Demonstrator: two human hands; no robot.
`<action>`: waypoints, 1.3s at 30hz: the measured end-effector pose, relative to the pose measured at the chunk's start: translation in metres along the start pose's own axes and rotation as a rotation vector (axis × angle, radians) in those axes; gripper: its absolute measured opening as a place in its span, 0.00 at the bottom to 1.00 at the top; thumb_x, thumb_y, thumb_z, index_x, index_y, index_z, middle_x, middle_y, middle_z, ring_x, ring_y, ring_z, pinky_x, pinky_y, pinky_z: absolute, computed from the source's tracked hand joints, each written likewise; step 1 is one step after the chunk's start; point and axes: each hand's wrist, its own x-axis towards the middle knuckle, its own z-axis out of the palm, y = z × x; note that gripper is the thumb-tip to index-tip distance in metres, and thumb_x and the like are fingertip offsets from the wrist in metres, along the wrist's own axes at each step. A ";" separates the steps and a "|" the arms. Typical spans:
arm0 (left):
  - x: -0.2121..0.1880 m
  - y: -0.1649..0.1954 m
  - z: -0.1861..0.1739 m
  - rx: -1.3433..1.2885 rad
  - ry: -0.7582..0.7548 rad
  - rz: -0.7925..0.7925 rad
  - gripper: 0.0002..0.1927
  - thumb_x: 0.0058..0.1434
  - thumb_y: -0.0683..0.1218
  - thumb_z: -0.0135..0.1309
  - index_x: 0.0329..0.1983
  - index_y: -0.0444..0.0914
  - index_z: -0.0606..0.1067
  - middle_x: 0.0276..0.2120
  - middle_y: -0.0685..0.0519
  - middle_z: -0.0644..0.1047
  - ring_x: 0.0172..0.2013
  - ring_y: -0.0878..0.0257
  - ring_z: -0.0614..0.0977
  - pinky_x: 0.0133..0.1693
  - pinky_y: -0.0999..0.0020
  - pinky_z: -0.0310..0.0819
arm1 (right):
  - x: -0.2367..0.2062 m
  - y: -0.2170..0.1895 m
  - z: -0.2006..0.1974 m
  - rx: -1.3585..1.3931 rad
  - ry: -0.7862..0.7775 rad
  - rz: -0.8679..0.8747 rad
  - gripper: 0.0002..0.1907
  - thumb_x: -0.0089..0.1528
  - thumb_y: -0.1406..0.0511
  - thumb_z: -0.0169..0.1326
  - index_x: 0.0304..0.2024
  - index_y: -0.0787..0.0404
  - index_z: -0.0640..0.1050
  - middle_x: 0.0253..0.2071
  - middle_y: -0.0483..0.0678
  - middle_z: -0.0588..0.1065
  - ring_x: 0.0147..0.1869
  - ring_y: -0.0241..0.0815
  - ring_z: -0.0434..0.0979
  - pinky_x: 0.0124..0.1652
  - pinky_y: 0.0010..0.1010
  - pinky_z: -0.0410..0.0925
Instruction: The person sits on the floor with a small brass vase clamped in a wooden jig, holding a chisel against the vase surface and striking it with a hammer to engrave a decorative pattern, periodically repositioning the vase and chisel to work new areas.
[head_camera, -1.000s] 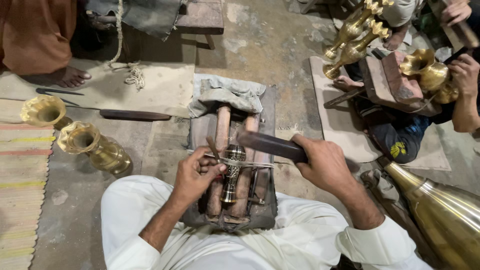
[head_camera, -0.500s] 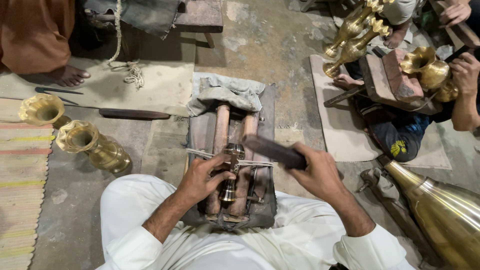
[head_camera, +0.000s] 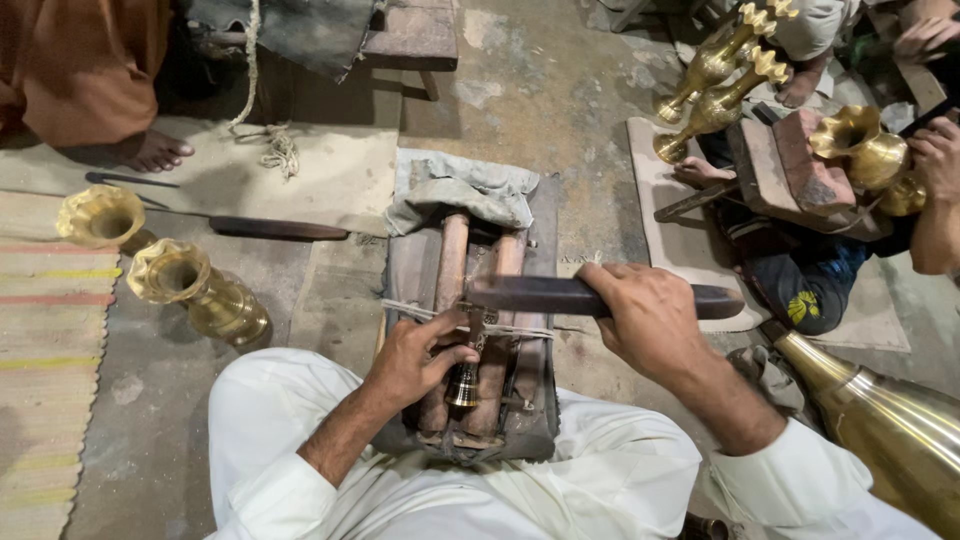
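My left hand (head_camera: 415, 357) grips a small brass piece (head_camera: 463, 380) that stands between two wooden rollers (head_camera: 450, 262) of a low work block (head_camera: 403, 268) in front of my lap. A thin cord (head_camera: 408, 311) runs across the block near the piece. My right hand (head_camera: 650, 322) is closed around a long dark wooden bar (head_camera: 545, 294), held level above the rollers with its left end over the brass piece.
Two brass vases (head_camera: 190, 288) stand on the floor at left beside a striped mat (head_camera: 40, 380). A dark long-handled tool (head_camera: 270, 229) lies behind them. A big brass vessel (head_camera: 890, 425) lies at lower right. Another person (head_camera: 935, 190) works on brass pieces at upper right.
My right hand has moved the wooden bar down and leftward so it lies level over the rollers. My left hand stays on the brass piece.
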 end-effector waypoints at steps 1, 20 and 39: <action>0.001 -0.001 0.000 -0.002 0.020 0.045 0.24 0.58 0.47 0.67 0.54 0.32 0.76 0.44 0.43 0.84 0.43 0.55 0.89 0.43 0.64 0.84 | 0.000 0.000 0.000 0.066 0.026 0.017 0.16 0.52 0.70 0.61 0.43 0.56 0.77 0.34 0.50 0.80 0.37 0.52 0.82 0.40 0.45 0.72; -0.002 -0.013 0.002 -0.066 0.036 0.097 0.23 0.59 0.44 0.65 0.55 0.30 0.75 0.45 0.42 0.84 0.47 0.54 0.88 0.46 0.64 0.83 | 0.007 -0.006 -0.015 0.082 0.052 -0.087 0.16 0.51 0.71 0.58 0.42 0.59 0.74 0.36 0.53 0.78 0.44 0.57 0.80 0.43 0.49 0.70; -0.004 0.002 0.000 -0.207 0.161 -0.051 0.18 0.61 0.46 0.64 0.52 0.36 0.77 0.37 0.48 0.87 0.39 0.61 0.91 0.42 0.64 0.87 | -0.002 0.004 -0.008 0.091 -0.052 0.034 0.23 0.48 0.68 0.61 0.47 0.57 0.77 0.35 0.53 0.79 0.40 0.58 0.80 0.38 0.48 0.69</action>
